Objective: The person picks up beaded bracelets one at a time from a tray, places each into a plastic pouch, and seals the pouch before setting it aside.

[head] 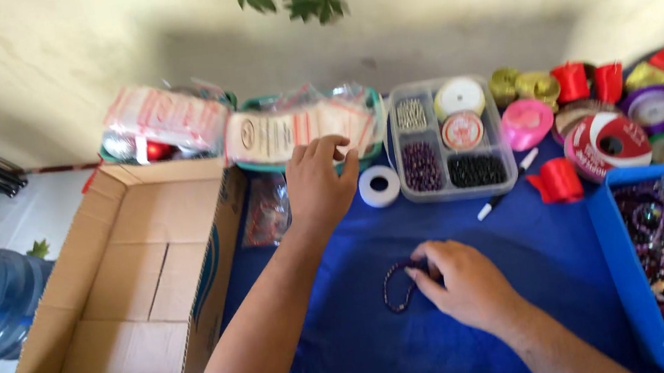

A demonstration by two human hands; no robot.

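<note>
Blue cloth covers the bench (371,352), where the right hand (465,284) pinches a loop of dark beads (400,284) lying flat near the middle. The left hand (319,184), fingers loosely spread and holding nothing, reaches over a packet (291,132) in the green basket (377,108). It looks like a gathering step; closing on that packet calls for a firmer curl.
</note>
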